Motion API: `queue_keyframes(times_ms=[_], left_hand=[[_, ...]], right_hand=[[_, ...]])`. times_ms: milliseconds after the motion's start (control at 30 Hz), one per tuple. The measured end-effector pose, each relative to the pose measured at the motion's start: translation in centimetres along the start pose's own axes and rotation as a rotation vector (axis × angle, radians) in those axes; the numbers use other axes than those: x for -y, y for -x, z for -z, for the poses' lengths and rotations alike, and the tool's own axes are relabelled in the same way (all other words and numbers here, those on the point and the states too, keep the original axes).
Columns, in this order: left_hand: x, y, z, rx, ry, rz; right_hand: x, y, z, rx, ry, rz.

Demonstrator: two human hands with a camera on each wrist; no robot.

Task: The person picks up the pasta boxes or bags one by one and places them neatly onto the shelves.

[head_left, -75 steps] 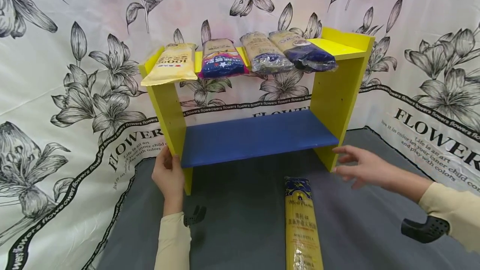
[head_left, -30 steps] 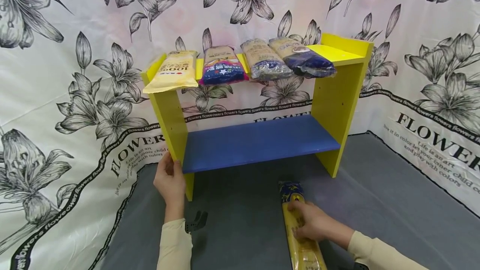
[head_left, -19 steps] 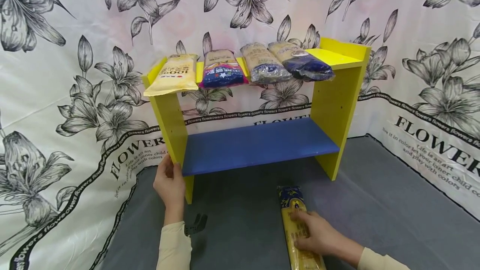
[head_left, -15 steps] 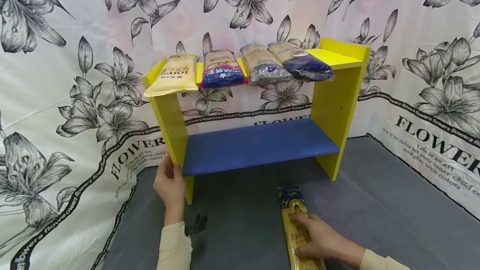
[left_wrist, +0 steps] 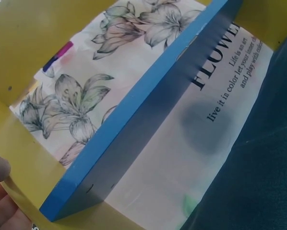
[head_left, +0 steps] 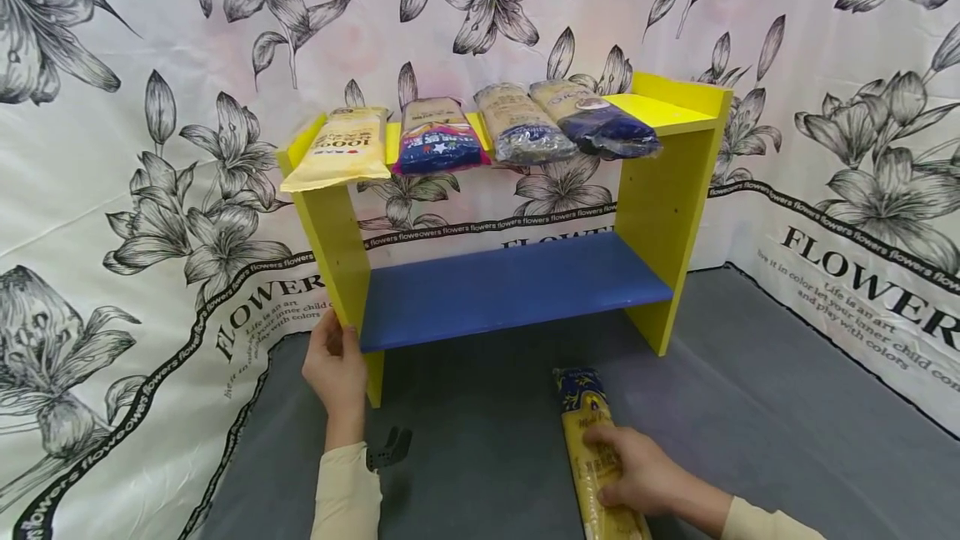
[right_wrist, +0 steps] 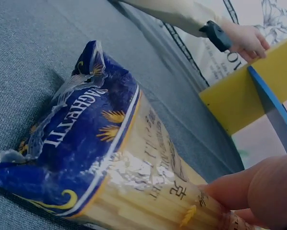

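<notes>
My right hand (head_left: 648,473) grips a long yellow packet of spaghetti (head_left: 581,440) with a dark blue end, lying on the grey surface in front of the shelf. In the right wrist view, the thumb and a finger hold the clear part of the packet, whose blue end (right_wrist: 86,139) points away from the hand. My left hand (head_left: 337,369) pinches the front edge of the left yellow side panel (head_left: 336,252), level with the blue shelf board (head_left: 517,286). The left wrist view shows the fingers (left_wrist: 0,167) at that panel's edge; part of this hand is out of frame.
On the top yellow board lie a pale yellow bag (head_left: 348,144), a blue and pink bag (head_left: 441,136), a clear beige bag (head_left: 521,123) and a dark blue bag (head_left: 600,119), their ends overhanging the front. A flowered cloth (head_left: 247,23) hangs behind.
My right hand has left the right side panel, come down to the spaghetti packet and taken hold of it. The packet's blue end has swung slightly left. My left hand has stayed at the panel.
</notes>
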State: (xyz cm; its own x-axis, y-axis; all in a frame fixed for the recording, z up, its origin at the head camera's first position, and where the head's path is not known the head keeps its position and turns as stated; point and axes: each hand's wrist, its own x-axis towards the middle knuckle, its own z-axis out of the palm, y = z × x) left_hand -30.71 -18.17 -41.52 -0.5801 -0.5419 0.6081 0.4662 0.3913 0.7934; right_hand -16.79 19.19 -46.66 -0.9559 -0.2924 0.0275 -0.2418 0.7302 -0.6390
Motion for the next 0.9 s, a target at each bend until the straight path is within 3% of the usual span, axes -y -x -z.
queue_keyframes(times_ms=[400, 533, 600, 700, 800, 900], left_hand=[[0.5, 0.7, 0.3, 0.014, -0.036, 0.054], [0.8, 0.7, 0.6, 0.007, -0.041, 0.046], [0.8, 0.7, 0.7, 0.005, -0.042, 0.039], [0.8, 0.6, 0.6, 0.010, -0.051, 0.033], [0.7, 0.6, 0.5, 0.011, -0.057, 0.029], [0.6, 0.6, 0.5, 0.008, -0.053, 0.025]], right_hand=[[-2.7, 1.7, 1.2, 0.173, -0.621, -0.254], [-4.7, 2.4, 1.6, 0.271, -0.696, -0.279], [-5.6, 2.8, 1.8, 0.293, -0.723, -0.245], [-6.2, 3.7, 2.6, 0.304, -0.794, -0.210], [-6.0, 4.9, 3.9, 0.261, -0.915, -0.247], [-6.0, 5.9, 5.8, 0.209, -0.965, -0.299]])
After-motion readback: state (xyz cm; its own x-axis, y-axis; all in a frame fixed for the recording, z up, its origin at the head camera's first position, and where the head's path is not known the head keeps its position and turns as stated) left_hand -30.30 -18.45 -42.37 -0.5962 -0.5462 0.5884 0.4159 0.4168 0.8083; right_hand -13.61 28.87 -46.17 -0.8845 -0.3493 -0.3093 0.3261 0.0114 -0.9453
